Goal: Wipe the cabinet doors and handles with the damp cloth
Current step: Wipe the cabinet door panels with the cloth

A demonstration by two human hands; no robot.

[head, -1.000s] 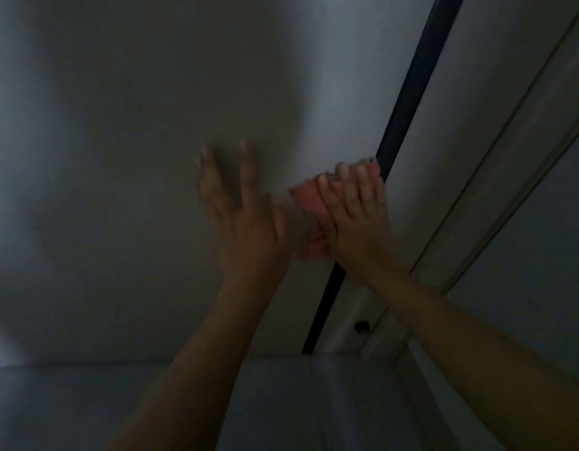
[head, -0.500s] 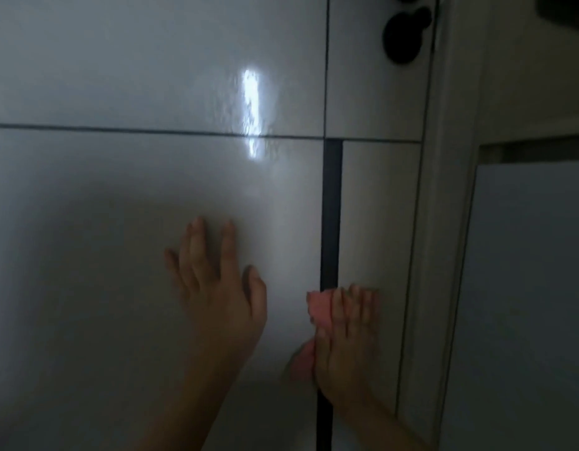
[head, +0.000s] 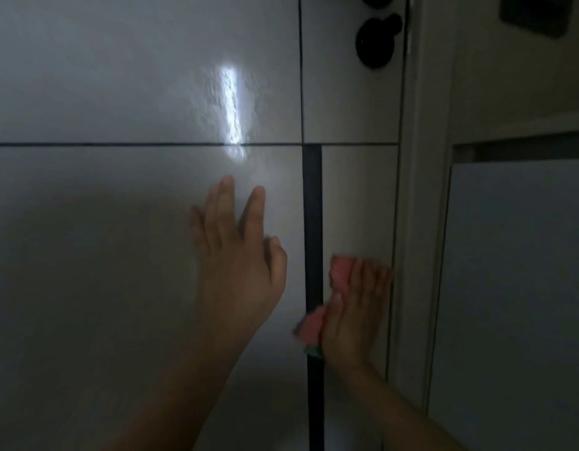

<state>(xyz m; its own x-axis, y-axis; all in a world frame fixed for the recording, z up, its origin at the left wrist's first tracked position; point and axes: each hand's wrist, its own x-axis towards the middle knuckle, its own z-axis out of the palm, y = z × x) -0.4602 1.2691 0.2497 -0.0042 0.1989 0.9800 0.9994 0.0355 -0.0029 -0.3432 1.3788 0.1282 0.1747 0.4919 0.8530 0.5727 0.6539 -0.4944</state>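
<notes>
Now, left hand: the left hand (head: 239, 252) is lying flat on the big door (head: 119, 271), with its fingers straight and a little spread, and it is holding nothing
Right hand: the right hand (head: 356, 315) is pressing the cloth flat on the thin door (head: 358, 196), with its fingers straight and close together, pointing up
Cloth: the pink cloth (head: 340, 271) is sitting under the right hand, low on the thin door; one bit is peeking out above the fingers and one bit is sticking out by the thumb, over the dark strip
Green bit: a small green bit (head: 313, 350) is showing at the bottom edge of the cloth, and I cannot tell what it is
Dark strip: a dark strip (head: 312, 206) is running up and down between the big door and the thin door, and the two hands are sitting on either side of it
Top doors: two more pale doors (head: 135, 70) are sitting above, past a thin dark line
Shine: a bright shine (head: 231, 109) is glowing on the door above the left hand
Round things: dark round things (head: 377, 42) are hanging on the top right door, too dim to tell what they are
Frame: a pale frame (head: 421, 190) is standing just right of the thin door
Light: the whole place is looking dim
</notes>
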